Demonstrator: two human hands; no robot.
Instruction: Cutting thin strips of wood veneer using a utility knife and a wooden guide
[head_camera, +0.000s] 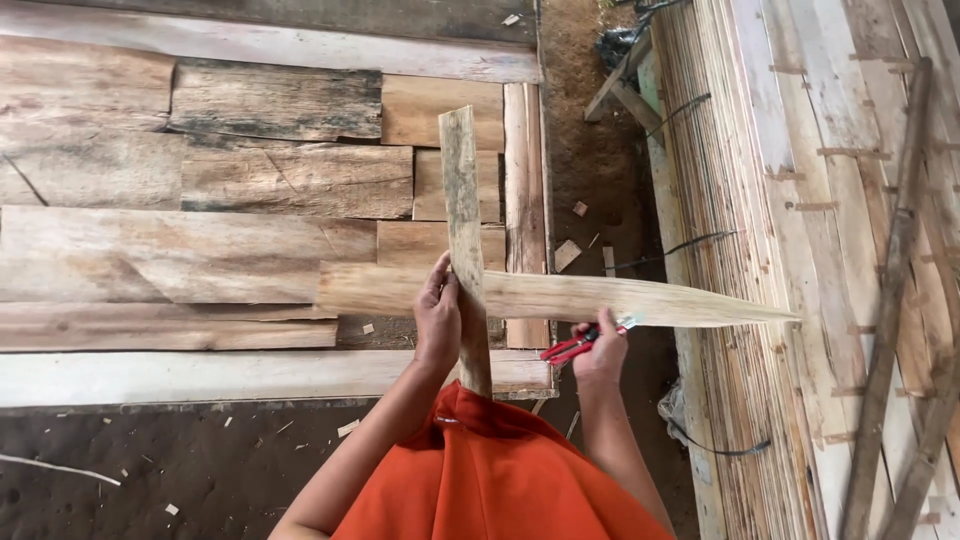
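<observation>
Left hand (438, 318) fingers wrapped round the upright veneer strip (462, 230) at centre frame; right hand (600, 350) fingers gripping the red-handled cutter (580, 343) under the long crosswise strip (560, 297); trimming stage, I'd judge; steady alignment needed.

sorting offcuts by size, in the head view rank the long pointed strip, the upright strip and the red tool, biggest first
1. Long pointed strip, lying crosswise.
2. Upright strip, shorter; it may be nearer the camera, so this is unsure.
3. Red tool in the right hand, clearly smallest.

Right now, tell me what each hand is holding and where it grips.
The left hand grips the upright wood strip near its lower end, where the long veneer sheet crosses it. The right hand holds a red-handled tool by its handles.
</observation>
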